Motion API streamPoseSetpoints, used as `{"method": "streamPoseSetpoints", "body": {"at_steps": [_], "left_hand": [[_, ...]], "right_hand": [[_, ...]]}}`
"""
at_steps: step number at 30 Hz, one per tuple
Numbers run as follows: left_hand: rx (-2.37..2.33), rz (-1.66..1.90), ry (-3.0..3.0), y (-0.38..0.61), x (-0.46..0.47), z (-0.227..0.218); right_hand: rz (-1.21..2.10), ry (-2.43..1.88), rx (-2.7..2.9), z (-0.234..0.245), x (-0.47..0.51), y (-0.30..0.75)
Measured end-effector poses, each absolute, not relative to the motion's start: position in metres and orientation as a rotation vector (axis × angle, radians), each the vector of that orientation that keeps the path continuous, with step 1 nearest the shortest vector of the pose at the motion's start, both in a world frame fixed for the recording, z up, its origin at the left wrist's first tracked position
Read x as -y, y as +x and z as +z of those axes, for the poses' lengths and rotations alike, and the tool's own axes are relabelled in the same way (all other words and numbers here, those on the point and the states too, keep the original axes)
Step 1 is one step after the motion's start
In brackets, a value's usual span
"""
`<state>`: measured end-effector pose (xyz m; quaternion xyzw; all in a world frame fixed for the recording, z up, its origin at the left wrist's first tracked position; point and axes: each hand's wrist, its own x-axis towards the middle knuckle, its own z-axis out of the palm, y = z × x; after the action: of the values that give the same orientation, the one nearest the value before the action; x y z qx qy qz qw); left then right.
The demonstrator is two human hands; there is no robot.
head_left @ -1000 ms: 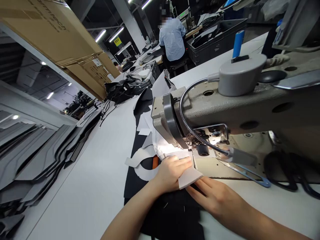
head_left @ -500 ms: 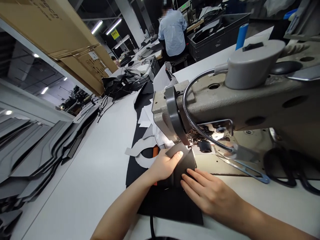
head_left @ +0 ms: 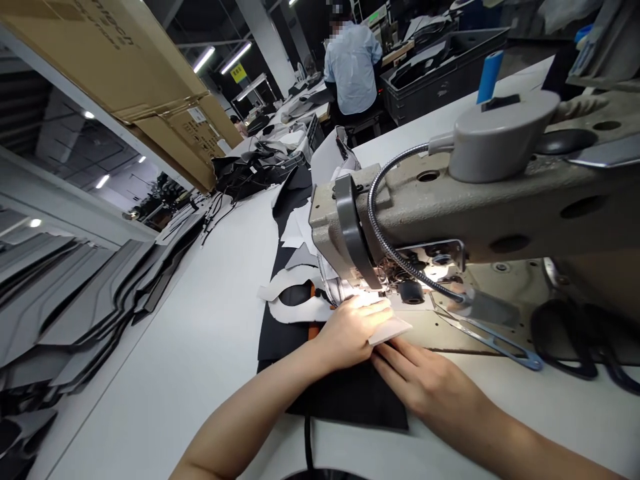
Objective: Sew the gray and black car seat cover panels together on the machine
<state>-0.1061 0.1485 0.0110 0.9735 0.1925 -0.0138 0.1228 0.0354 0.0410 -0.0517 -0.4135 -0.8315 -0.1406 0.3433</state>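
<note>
Under the sewing machine's head (head_left: 345,230), my left hand (head_left: 353,333) is closed on a small fabric piece (head_left: 393,329), whose pale side shows past my fingers. My right hand (head_left: 430,383) is at the near edge of that piece, its fingers close together. Its fingertips are partly tucked behind the fabric and its thumb is hidden. The needle area is lit brightly, and my left fingers are close in front of it. Beneath my hands lies a black sheet (head_left: 350,397). A curved off-white cutout (head_left: 295,311) rests left of my left hand, with an orange strip beside it.
Thread snips (head_left: 500,343) and black-handled scissors (head_left: 563,340) lie right of the needle area. Stacked grey panels (head_left: 85,293) line the left side. Cardboard boxes (head_left: 175,133) stand behind. A person in a light blue shirt (head_left: 353,67) sits further back near a dark crate (head_left: 435,80).
The fabric piece has turned from its dark side to its pale side. My left hand has moved right, over it, and my right fingers have gone from lying flat on it to its edge.
</note>
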Motion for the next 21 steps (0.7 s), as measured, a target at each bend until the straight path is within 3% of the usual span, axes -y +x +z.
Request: {"method": "streamPoseSetpoints", "body": {"at_steps": [7,21], "left_hand": [[-0.735,0.165,2.777,-0.099,-0.144,0.012],[-0.64,-0.022,3.106,-0.117,-0.138,0.007]], "right_hand": [[-0.342,-1.061,2.184,-0.047,-0.046,0.039],[-0.367,-1.124,2.241,-0.055,-0.042,0.034]]}}
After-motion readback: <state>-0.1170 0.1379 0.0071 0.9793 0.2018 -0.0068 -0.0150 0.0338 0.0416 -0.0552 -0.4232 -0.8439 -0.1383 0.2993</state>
